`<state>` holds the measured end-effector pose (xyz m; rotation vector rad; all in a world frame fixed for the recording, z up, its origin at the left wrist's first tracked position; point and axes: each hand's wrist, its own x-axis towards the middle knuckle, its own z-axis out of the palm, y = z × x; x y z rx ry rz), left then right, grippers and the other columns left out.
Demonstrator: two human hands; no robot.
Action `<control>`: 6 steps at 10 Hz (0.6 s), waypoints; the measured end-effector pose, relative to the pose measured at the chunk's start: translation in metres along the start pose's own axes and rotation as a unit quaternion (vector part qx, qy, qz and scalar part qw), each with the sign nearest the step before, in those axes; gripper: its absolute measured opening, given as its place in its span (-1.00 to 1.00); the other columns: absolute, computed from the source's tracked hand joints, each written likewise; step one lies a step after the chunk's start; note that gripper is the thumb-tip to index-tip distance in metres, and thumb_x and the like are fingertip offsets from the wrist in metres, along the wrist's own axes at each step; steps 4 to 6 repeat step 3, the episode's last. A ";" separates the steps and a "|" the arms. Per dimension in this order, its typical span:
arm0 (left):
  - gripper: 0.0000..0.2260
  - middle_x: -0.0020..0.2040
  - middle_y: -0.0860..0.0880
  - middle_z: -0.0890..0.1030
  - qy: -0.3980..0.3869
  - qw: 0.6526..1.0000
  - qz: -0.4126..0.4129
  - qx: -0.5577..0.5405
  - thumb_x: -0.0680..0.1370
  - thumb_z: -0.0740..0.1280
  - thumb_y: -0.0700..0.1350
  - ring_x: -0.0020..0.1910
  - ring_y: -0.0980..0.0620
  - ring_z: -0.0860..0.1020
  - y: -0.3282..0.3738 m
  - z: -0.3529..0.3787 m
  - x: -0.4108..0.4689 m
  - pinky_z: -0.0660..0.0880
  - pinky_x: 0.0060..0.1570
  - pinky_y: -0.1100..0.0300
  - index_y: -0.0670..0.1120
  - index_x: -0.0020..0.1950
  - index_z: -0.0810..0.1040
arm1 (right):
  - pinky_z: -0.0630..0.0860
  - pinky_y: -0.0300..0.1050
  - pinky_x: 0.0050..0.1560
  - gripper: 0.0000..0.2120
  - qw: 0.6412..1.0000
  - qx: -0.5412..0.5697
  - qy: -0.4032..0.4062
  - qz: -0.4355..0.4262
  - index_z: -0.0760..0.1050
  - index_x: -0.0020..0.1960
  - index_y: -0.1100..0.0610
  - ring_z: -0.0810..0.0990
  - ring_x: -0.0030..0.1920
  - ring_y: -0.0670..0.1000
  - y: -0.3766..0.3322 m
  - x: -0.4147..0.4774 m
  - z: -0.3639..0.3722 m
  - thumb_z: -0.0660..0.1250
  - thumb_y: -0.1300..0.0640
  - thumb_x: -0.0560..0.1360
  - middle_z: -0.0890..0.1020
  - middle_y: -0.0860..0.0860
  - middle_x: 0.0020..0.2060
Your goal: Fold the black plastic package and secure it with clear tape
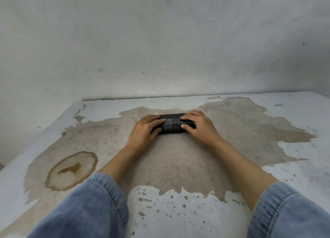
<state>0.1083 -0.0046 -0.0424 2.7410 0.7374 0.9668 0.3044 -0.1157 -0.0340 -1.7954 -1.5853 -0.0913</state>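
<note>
At the far middle of the table, on the bare brown patch where the pale paint has peeled away, the black plastic package lies flat as a compact, long bundle, running left to right. Both hands are down on it. The left hand covers the left end, its fingers stretched fairly straight across the top and the thumb lying at the near edge. The right hand sits over the right end, knuckles arched, fingertips resting on the top face, thumb coming in along the near side. Neither hand wraps round the bundle; they press on it from above, and only the middle stretch shows between them. There a greyish glossy sheen crosses the black plastic, though whether that is tape cannot be told from here.

Both forearms reach in from the near edge, bare to rolled blue denim sleeves, the left sleeve and the right sleeve. Well apart to the near left sits a round brown ring stain with a darker yellowish blot inside. Behind the table rises a plain, scuffed grey wall.
</note>
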 end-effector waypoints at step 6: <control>-0.60 0.37 -0.06 0.46 -0.045 0.998 -0.033 -0.001 0.58 0.30 -0.12 0.34 -0.07 0.39 -0.010 -0.021 0.002 0.36 0.24 0.10 -0.05 0.43 0.40 | 0.38 -0.08 0.20 -0.73 1.000 -0.021 0.022 -0.004 0.55 0.19 0.11 0.43 0.19 -0.01 -0.006 0.008 0.000 0.32 0.09 0.51 0.58 -0.01 0.11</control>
